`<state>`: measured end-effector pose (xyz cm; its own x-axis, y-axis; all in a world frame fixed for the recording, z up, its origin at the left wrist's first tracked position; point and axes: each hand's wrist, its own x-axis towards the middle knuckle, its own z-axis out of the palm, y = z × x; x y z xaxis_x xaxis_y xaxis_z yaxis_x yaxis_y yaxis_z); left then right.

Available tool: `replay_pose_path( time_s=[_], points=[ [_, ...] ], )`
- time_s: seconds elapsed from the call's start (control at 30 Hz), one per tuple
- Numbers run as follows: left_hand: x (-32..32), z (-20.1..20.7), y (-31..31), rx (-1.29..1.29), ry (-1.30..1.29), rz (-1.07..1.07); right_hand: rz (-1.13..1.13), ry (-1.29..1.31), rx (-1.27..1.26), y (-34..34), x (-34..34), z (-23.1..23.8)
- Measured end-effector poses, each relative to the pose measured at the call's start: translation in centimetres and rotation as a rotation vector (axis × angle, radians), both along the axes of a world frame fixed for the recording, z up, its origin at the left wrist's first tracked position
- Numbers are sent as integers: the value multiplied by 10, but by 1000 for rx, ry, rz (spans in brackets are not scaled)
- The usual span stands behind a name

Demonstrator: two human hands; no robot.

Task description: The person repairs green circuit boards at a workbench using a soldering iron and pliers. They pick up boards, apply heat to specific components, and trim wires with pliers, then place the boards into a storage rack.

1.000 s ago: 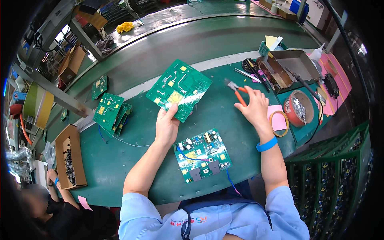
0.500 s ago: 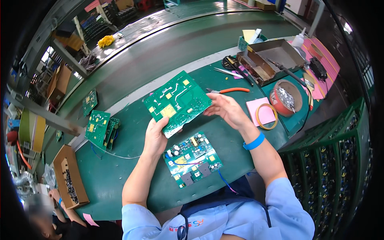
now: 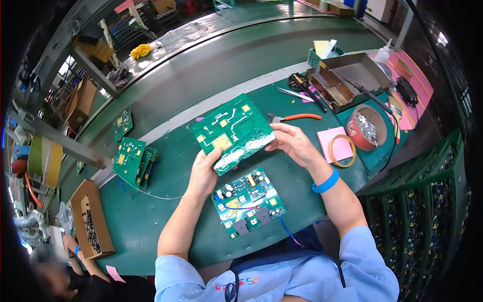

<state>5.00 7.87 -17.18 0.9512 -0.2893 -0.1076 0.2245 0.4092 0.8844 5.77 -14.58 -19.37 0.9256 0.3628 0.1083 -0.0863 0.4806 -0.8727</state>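
Between my two hands a green circuit board (image 3: 241, 126) is held up, its solder side with yellow patches facing me. My left hand (image 3: 204, 173) grips its lower left corner, thumb on top. At the right edge, the fingers of my right hand (image 3: 294, 144) pinch the board. The board's component side is turned away and hidden. Below, on the green mat, a second circuit board (image 3: 249, 204) lies component side up, with capacitors, dark blocks and a blue wire (image 3: 289, 231) trailing toward me. Orange-handled cutters (image 3: 299, 118) lie beyond my right hand.
Circuit boards (image 3: 132, 160) stand at the left, near a cardboard box (image 3: 103, 221) of small dark parts. On the right are pink pads with a yellow ring (image 3: 342, 151), a red pot (image 3: 356, 132), a soldering iron (image 3: 367, 90), tweezers (image 3: 296, 94) and a metal tray (image 3: 352, 75). A co-worker's hand (image 3: 70, 244) shows lower left.
My right fingers have closed in on the board's right edge, and the board has tilted slightly. The whole view has shifted a little, moving the scene rightward.
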Motion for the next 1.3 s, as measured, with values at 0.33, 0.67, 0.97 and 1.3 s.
replay_pose_path(
  time_s=[0.33, 0.67, 0.97, 1.3],
  points=[
    [0, 1, 4, -5, -21, -42, -13, -22, -49, -1, -3, 5],
    [-3, 5, 2, -15, 19, -6, 9, 3, -101, -1, -2, 2],
    [-6, 3, -3, 12, 39, 8, -486, -817, -946, 13, -12, 12],
    [-6, -3, -3, 101, -19, -11, -389, -805, -1080, 15, -16, 14]
  ],
)
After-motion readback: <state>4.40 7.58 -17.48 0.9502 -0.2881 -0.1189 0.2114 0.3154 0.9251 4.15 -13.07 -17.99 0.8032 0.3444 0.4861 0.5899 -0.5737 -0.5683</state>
